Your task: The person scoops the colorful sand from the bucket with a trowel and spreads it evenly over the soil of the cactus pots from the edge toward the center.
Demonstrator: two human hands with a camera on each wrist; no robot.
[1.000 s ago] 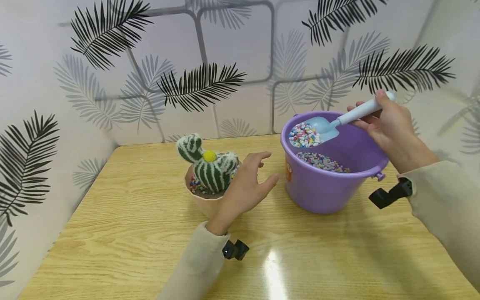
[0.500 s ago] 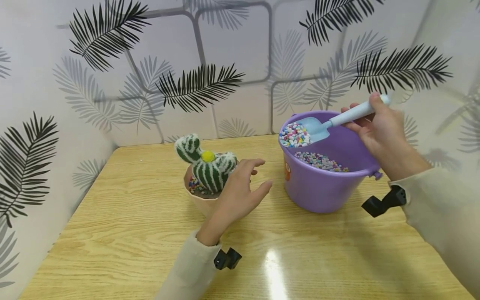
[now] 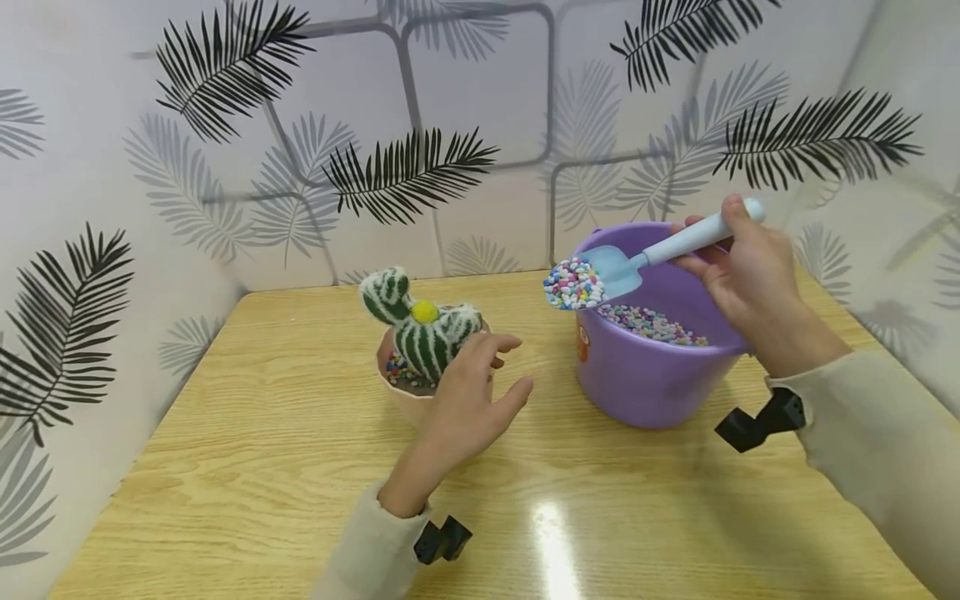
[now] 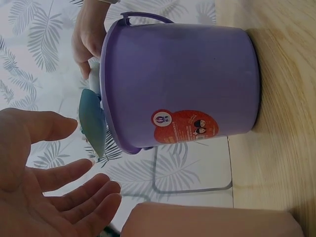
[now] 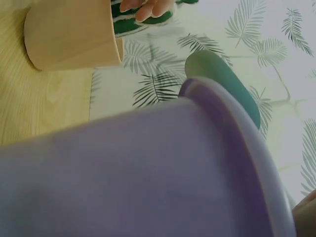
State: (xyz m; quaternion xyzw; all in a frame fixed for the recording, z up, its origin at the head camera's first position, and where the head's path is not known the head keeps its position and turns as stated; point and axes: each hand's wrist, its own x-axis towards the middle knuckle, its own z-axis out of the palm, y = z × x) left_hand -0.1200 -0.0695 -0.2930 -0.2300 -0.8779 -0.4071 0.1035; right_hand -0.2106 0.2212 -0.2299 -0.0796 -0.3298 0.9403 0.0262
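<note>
Head: one scoop [image 3: 622, 271], one bucket [image 3: 648, 379]

Bucket [image 3: 648, 387] at right is smooth plastic, semi-gloss, w/ smooth sticker [image 4: 186, 126]. Scoop [image 3: 617, 273] = smooth plastic, slight sheen; pebbles [image 3: 573, 283] on it look smooth. Cactus [image 3: 420, 348] at left: fuzzy, yarn-like; flowerpot [image 5: 71, 34] smooth & matt. Tabletop [image 3: 262, 458] has v. glossy wood grain. Far wall [image 3: 510, 92]: smooth, paper-like.
</note>
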